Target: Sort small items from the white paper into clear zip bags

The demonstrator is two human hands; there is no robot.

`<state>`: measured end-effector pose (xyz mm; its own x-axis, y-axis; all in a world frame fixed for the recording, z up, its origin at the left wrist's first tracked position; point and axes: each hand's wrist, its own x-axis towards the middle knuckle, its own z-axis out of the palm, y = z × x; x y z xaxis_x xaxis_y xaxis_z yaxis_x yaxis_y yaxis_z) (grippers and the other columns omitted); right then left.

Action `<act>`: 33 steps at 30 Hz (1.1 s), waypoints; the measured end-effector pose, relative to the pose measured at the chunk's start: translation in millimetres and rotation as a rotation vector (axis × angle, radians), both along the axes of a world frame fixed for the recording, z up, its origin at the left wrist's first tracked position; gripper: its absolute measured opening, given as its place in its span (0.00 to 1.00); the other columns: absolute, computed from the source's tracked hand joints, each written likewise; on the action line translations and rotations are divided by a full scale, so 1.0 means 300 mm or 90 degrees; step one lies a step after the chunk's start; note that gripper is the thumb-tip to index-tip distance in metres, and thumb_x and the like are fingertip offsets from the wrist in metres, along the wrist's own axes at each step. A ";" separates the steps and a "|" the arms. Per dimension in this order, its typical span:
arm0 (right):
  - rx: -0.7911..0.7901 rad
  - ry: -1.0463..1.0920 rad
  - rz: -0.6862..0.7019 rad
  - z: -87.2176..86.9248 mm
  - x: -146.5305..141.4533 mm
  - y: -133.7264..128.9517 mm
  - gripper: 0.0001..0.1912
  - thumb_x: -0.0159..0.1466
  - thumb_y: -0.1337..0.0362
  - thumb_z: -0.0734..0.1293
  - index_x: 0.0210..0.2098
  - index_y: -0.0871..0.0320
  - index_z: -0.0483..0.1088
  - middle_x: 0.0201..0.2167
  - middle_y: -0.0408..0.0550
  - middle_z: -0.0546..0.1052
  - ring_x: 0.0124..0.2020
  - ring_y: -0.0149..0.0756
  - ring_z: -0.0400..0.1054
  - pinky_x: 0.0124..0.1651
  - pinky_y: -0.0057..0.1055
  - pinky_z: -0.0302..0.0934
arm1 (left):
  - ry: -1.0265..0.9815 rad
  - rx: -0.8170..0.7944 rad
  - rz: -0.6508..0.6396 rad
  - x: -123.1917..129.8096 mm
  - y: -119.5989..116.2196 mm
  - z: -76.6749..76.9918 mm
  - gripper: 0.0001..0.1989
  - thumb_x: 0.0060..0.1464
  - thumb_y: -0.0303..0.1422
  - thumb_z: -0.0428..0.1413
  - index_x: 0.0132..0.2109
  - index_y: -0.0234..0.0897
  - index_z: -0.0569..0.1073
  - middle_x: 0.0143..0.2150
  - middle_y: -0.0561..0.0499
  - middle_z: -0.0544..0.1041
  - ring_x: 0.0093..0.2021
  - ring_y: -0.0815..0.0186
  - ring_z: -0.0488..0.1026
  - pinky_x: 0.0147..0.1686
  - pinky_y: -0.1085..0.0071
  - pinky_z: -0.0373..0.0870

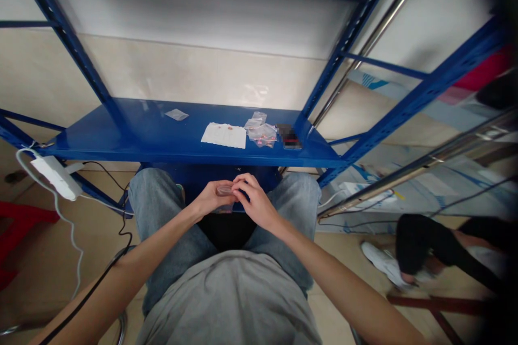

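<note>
Over my lap, in front of the shelf edge, both hands are together on a small clear plastic bag [225, 191]. My left hand [211, 198] is closed round its left side. The fingers of my right hand [254, 197] pinch its right edge, close to the left fingertips. Part of the bag hangs below the left fingers; what it contains, if anything, is too small to make out. On the shelf beyond lie a white sheet of paper [224, 136] with small reddish bits on it and a clear bag of reddish pieces [263, 135].
The blue shelf [157, 137] has uprights at both sides. A flat clear bag [177, 114] lies at its left, a dark phone-like object [288, 136] at its right. A white power strip [56, 177] with cables hangs at left. Another person's leg [421, 250] is at right.
</note>
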<state>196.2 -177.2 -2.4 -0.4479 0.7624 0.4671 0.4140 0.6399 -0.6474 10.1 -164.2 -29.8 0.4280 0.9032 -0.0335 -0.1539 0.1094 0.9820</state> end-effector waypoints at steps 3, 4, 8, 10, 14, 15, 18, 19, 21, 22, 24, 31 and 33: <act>-0.017 0.036 -0.032 0.000 0.011 0.010 0.09 0.72 0.64 0.58 0.42 0.53 0.71 0.44 0.51 0.72 0.48 0.41 0.68 0.53 0.38 0.63 | -0.007 -0.019 -0.062 -0.003 -0.007 0.001 0.26 0.46 0.36 0.70 0.51 0.32 0.74 0.41 0.41 0.83 0.41 0.58 0.81 0.41 0.66 0.75; -0.027 0.050 -0.046 -0.003 0.016 0.016 0.10 0.72 0.63 0.58 0.41 0.53 0.71 0.42 0.50 0.72 0.45 0.40 0.69 0.50 0.37 0.63 | 0.000 -0.027 -0.077 -0.003 -0.008 -0.001 0.27 0.47 0.37 0.69 0.52 0.32 0.73 0.42 0.39 0.83 0.40 0.57 0.81 0.39 0.66 0.75; -0.107 0.166 -0.098 -0.022 0.030 0.046 0.08 0.70 0.58 0.63 0.45 0.53 0.70 0.37 0.46 0.74 0.37 0.37 0.70 0.38 0.31 0.63 | 0.024 -0.046 -0.082 0.001 -0.014 -0.008 0.27 0.49 0.40 0.68 0.52 0.31 0.71 0.42 0.35 0.83 0.38 0.56 0.82 0.37 0.66 0.76; -0.153 0.244 -0.113 -0.031 0.035 0.059 0.12 0.67 0.57 0.66 0.48 0.53 0.69 0.34 0.45 0.74 0.34 0.36 0.71 0.36 0.30 0.63 | 0.011 -0.047 -0.075 0.006 -0.019 -0.001 0.27 0.49 0.41 0.68 0.51 0.31 0.71 0.43 0.35 0.83 0.40 0.55 0.82 0.40 0.64 0.76; -0.210 0.326 -0.102 -0.037 0.039 0.069 0.15 0.63 0.57 0.70 0.46 0.54 0.69 0.31 0.43 0.74 0.32 0.35 0.70 0.35 0.30 0.62 | -0.005 -0.028 -0.030 0.006 -0.027 0.031 0.27 0.55 0.49 0.62 0.51 0.30 0.73 0.44 0.35 0.82 0.42 0.54 0.82 0.41 0.61 0.78; -0.227 0.336 -0.091 -0.036 0.038 0.069 0.15 0.62 0.58 0.71 0.46 0.54 0.69 0.31 0.43 0.74 0.31 0.35 0.69 0.35 0.30 0.62 | -0.009 -0.019 -0.012 0.004 -0.026 0.038 0.27 0.56 0.50 0.61 0.50 0.30 0.74 0.44 0.35 0.82 0.40 0.54 0.82 0.40 0.60 0.78; -0.279 0.371 -0.064 -0.033 0.036 0.068 0.16 0.60 0.59 0.72 0.46 0.54 0.69 0.30 0.42 0.75 0.29 0.33 0.68 0.35 0.30 0.62 | -0.016 0.014 0.043 -0.005 -0.023 0.050 0.27 0.57 0.52 0.59 0.45 0.28 0.76 0.39 0.36 0.83 0.35 0.54 0.82 0.37 0.58 0.79; -0.289 0.382 -0.063 -0.031 0.036 0.067 0.16 0.60 0.59 0.73 0.46 0.54 0.69 0.30 0.42 0.75 0.29 0.33 0.68 0.35 0.31 0.62 | -0.015 0.021 0.056 -0.006 -0.022 0.050 0.28 0.57 0.53 0.58 0.45 0.28 0.77 0.38 0.37 0.83 0.35 0.54 0.82 0.36 0.58 0.79; -0.291 0.391 -0.069 -0.026 0.037 0.068 0.16 0.60 0.59 0.73 0.45 0.54 0.70 0.30 0.42 0.75 0.30 0.34 0.68 0.35 0.31 0.61 | -0.010 0.024 0.072 -0.003 -0.022 0.046 0.28 0.57 0.53 0.58 0.44 0.28 0.77 0.38 0.37 0.83 0.35 0.53 0.82 0.37 0.57 0.79; -0.287 0.387 -0.074 -0.023 0.038 0.068 0.16 0.60 0.59 0.72 0.45 0.54 0.70 0.30 0.42 0.75 0.30 0.34 0.68 0.36 0.31 0.61 | -0.004 0.023 0.074 0.000 -0.024 0.043 0.27 0.57 0.53 0.58 0.44 0.28 0.77 0.39 0.37 0.83 0.35 0.53 0.82 0.37 0.58 0.79; -0.282 0.377 -0.079 -0.015 0.039 0.068 0.16 0.60 0.58 0.72 0.47 0.54 0.70 0.30 0.41 0.75 0.32 0.35 0.68 0.37 0.31 0.60 | 0.006 0.018 0.069 0.008 -0.029 0.039 0.26 0.58 0.52 0.58 0.45 0.28 0.78 0.40 0.37 0.83 0.35 0.54 0.82 0.38 0.59 0.79; -0.345 0.385 -0.052 -0.001 0.027 0.046 0.21 0.58 0.58 0.74 0.50 0.54 0.69 0.31 0.41 0.76 0.33 0.34 0.68 0.38 0.30 0.59 | 0.017 0.054 0.129 0.022 -0.045 0.035 0.23 0.60 0.50 0.56 0.41 0.31 0.77 0.39 0.40 0.83 0.35 0.58 0.81 0.36 0.66 0.77; -0.369 0.405 -0.066 -0.003 0.020 0.036 0.21 0.59 0.57 0.74 0.49 0.53 0.70 0.31 0.41 0.76 0.33 0.34 0.68 0.38 0.30 0.59 | 0.006 0.055 0.155 0.020 -0.048 0.035 0.23 0.61 0.50 0.56 0.39 0.31 0.77 0.37 0.40 0.83 0.35 0.59 0.81 0.36 0.67 0.77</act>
<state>202.1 -166.6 -3.2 -0.1482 0.9804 0.1299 -0.0996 0.1159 -0.9883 16.2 -178.5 -19.3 0.1973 0.9793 0.0450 -0.1570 -0.0137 0.9875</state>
